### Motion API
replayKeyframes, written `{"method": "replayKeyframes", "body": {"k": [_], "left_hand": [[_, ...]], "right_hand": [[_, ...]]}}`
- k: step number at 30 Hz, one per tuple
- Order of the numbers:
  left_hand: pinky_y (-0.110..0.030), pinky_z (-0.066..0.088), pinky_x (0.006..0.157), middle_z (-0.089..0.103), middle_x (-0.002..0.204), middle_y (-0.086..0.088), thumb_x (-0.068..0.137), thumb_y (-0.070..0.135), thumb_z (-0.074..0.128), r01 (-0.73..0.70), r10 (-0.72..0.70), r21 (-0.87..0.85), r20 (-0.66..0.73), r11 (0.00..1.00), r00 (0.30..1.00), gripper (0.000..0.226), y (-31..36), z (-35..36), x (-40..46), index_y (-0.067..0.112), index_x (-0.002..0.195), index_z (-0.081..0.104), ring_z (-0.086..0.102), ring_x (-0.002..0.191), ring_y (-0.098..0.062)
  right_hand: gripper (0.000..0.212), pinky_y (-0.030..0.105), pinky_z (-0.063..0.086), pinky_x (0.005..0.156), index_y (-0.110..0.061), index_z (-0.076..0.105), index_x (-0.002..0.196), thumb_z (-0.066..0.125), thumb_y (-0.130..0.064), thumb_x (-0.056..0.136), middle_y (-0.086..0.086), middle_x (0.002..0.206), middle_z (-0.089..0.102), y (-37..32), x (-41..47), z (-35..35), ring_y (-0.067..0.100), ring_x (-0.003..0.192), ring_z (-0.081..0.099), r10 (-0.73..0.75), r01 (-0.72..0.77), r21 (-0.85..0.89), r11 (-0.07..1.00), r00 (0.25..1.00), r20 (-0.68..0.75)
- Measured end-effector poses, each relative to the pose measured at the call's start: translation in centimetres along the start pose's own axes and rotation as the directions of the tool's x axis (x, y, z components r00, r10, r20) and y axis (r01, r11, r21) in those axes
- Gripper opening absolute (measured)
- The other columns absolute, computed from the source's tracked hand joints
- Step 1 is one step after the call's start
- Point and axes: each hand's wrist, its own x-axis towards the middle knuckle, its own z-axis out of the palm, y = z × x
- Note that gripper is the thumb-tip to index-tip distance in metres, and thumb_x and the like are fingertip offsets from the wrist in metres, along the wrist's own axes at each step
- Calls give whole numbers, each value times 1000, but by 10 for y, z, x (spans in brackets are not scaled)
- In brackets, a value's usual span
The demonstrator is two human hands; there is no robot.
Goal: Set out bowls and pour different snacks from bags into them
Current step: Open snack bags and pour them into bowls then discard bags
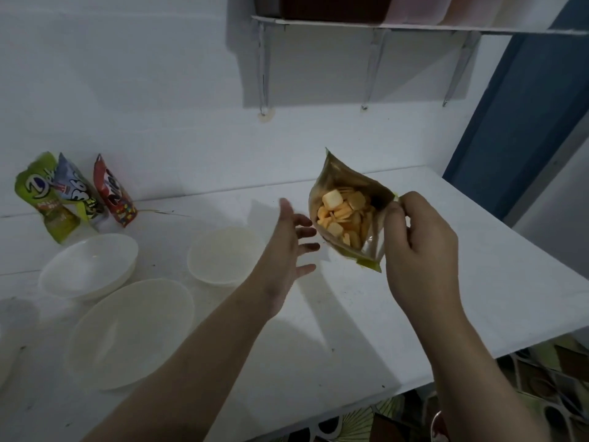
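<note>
Above the table (446, 266), your right hand (420, 250) pinched the open snack bag (347, 212) by one edge; your left hand (287, 250) hovered spread, empty. Bowls (223, 255) sat leftward. One-sided grip risked sagging, spilling crackers short.

An opened snack bag (350, 215) of orange crackers is held above the table, beside three empty white bowls (220, 256).

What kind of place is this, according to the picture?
Probably a home kitchen or pantry corner: a plain white table against a white wall, a bracketed wall shelf above, and patterned floor tiles below.
</note>
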Motion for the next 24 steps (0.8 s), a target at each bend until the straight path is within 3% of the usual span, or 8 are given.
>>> {"method": "replayKeyframes", "body": {"k": [5,8,10,12,15,19,22,24], "left_hand": [[-51,39,109,48,139,-12,98,47,50,233,-238,-145,-16,962,971,52,-18,-11,31,16,139,43,48,128,-37],[-44,49,98,59,122,-17,101,27,51,115,-121,-247,-9,962,993,35,-17,-10,41,6,128,52,60,107,-31],[-36,50,89,62,99,-10,103,19,42,52,-80,-297,-83,953,993,22,-11,-8,46,4,103,58,61,88,-20],[-35,52,90,63,93,-11,103,22,40,-4,-50,-316,-164,949,985,26,-6,-8,53,5,99,60,64,91,-23],[-55,47,100,65,112,-22,96,30,45,-57,-30,-353,-235,934,971,35,-1,-15,67,4,113,64,58,118,-42],[-54,48,98,68,117,-19,88,35,50,-79,-50,-400,-303,913,952,35,9,-25,77,11,106,68,64,110,-37],[-47,45,100,62,103,-11,95,33,43,-135,-33,-433,-359,891,933,29,12,-38,81,11,104,58,60,94,-27],[-45,47,94,60,97,-8,93,36,43,-158,-37,-445,-400,882,916,30,16,-50,81,12,105,56,59,92,-25]], "right_hand": [[31,22,30,49,1,49,77,42,-15,103,7,65,45,-16,-6,-20,25,66,43,-81,76,188,979,997,19],[30,18,31,49,-2,49,76,42,-20,99,6,66,46,-24,-10,-28,23,63,44,-156,138,224,965,986,64],[30,21,31,49,-3,49,76,41,-22,98,6,66,46,-27,-10,-30,24,63,44,-185,159,247,956,979,87],[32,26,32,49,-1,50,78,42,-24,98,7,67,47,-30,-10,-31,25,65,45,-202,166,265,950,972,118],[34,28,37,50,-1,49,80,42,-26,102,9,70,48,-34,-8,-30,26,66,45,-172,127,293,948,976,134],[38,45,59,66,-8,56,89,42,-40,101,3,78,60,-49,0,-29,23,74,60,-56,-24,297,954,964,259],[51,31,54,61,-15,66,86,41,-59,86,2,76,67,-65,5,-27,14,68,61,-92,54,102,993,898,429],[46,26,40,50,-11,66,74,48,-52,81,6,68,65,-72,8,-24,12,54,51,-127,120,46,992,864,487]]}}
